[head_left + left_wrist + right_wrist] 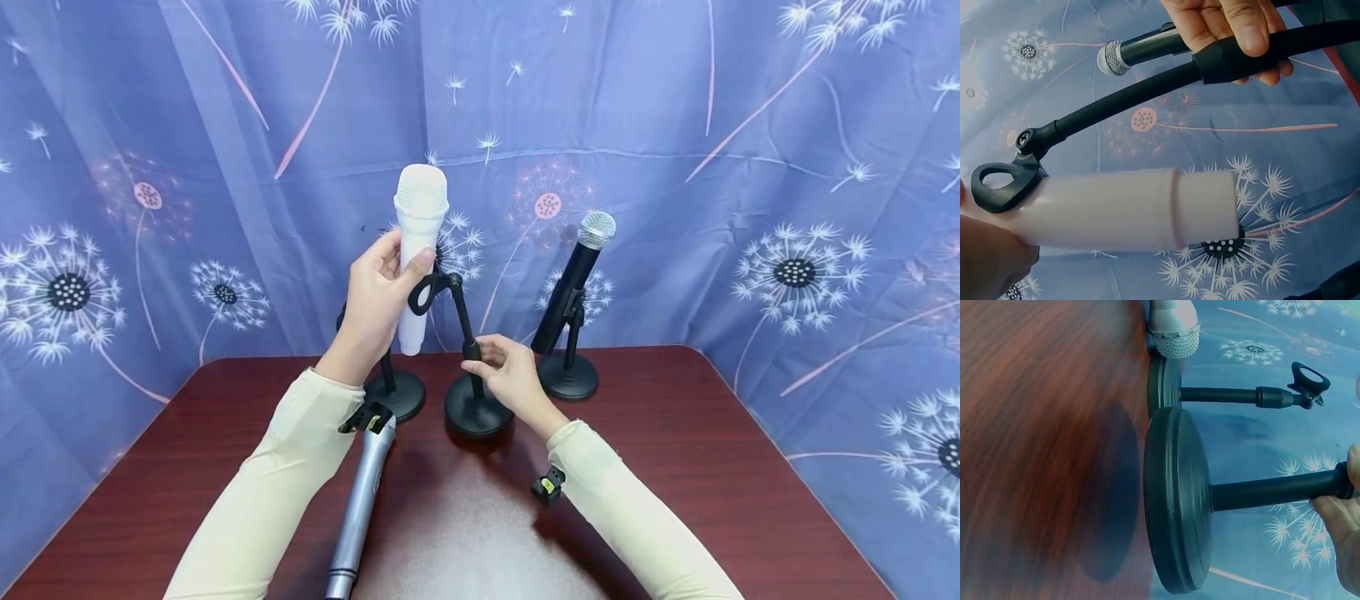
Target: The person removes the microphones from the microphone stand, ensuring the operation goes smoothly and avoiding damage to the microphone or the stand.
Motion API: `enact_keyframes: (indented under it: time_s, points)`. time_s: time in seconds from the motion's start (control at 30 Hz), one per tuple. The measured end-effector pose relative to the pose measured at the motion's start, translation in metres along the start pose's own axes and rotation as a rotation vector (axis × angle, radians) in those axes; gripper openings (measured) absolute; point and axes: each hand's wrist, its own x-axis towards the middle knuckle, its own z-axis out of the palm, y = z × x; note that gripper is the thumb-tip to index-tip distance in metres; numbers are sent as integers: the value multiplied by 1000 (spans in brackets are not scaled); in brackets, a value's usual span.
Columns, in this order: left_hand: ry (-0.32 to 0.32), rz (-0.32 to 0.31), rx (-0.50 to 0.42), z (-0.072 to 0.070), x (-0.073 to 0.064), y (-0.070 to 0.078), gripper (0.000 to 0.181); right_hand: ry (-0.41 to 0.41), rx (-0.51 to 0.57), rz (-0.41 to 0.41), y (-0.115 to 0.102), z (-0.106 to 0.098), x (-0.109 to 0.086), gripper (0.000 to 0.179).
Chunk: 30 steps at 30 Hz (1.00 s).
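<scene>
My left hand (375,287) holds a white microphone (422,212) upright around its body, mesh head at the top. Against the microphone's side lies the black clip (1030,181) of a desk stand, its ring overlapping the white body in the left wrist view. With thumb and fingers my right hand (513,375) pinches the collar on that stand's pole (1135,97). The stand's round black base (1175,500) hangs just over the table, with its shadow on the wood beside it.
At right, a black microphone (572,279) with a silver head leans in its own stand (570,379). Another stand (1219,394) with a bare clip is behind my left forearm. A silver microphone (360,500) lies on the reddish-brown table (675,450). A blue dandelion-print curtain (637,100) hangs behind.
</scene>
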Motion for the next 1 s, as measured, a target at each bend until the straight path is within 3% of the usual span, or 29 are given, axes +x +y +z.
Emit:
enact_keyframes:
  time_s: [0.1, 0.3, 0.4, 0.6, 0.73, 0.9, 1.0]
  points:
    - [0, -29, 48, -4, 1, -1, 44, -1, -14, 16, 0, 1, -2, 27]
    - [-19, -137, 328, -13, -1, 3, 46, 12, -53, 13, 2, 3, -5, 25]
    - [-2, -148, 407, -15, -3, 2, 45, 10, -63, 14, 4, 3, -5, 24]
    - [54, -109, 424, -19, -5, 1, 38, 12, -84, -2, 4, 2, -3, 26]
    - [60, -104, 379, -20, -1, 6, 39, 24, -77, -30, 4, -2, 1, 28]
    - [129, -79, 272, -31, 2, 19, 38, 66, 3, 51, 9, -10, 2, 23]
    - [130, -79, 297, -37, 2, 23, 38, 76, 24, 64, 9, -14, 3, 21]
